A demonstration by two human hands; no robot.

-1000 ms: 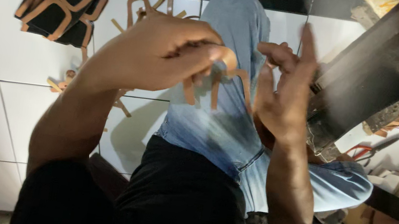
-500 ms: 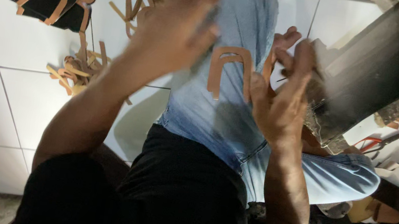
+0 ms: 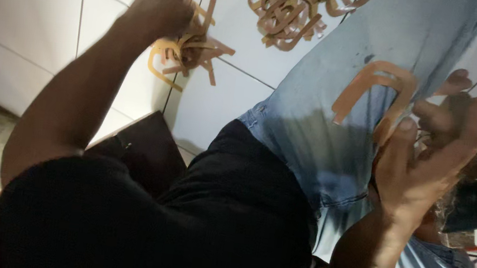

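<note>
— So, where is your left hand (image 3: pixel 159 16) right now?

— Your left hand is up at about eleven o'clock, stretched out over the white tiled floor (image 3: pixel 28 8). It is down on a small pile of tan U-shaped pieces (image 3: pixel 190 54). The fingers look curled into the pile, but the hand is blurry, so you cannot tell if it has hold of one or not.

— And your right hand (image 3: pixel 425 158)?

— That one is at about three o'clock, next to your leg in the light blue jeans (image 3: pixel 312 131). The fingers are spread out and bent a little, so the hand is half open. The thumb (image 3: pixel 400 143) touches the bottom end of one tan U-shaped piece (image 3: pixel 376 88). That piece lies on your jeans with its round top pointing to twelve o'clock and its two legs pointing down. It sits just to the nine o'clock side of your right hand.

— Is anything else close by?

— Yes. A bigger heap of the same tan pieces (image 3: pixel 295 6) lies on the tiles at twelve o'clock, well apart from the small pile. Your black shirt (image 3: pixel 189 226) fills the picture at six o'clock. Something dark sits at three o'clock, past your right hand, but it is too dim to tell what it is.
</note>
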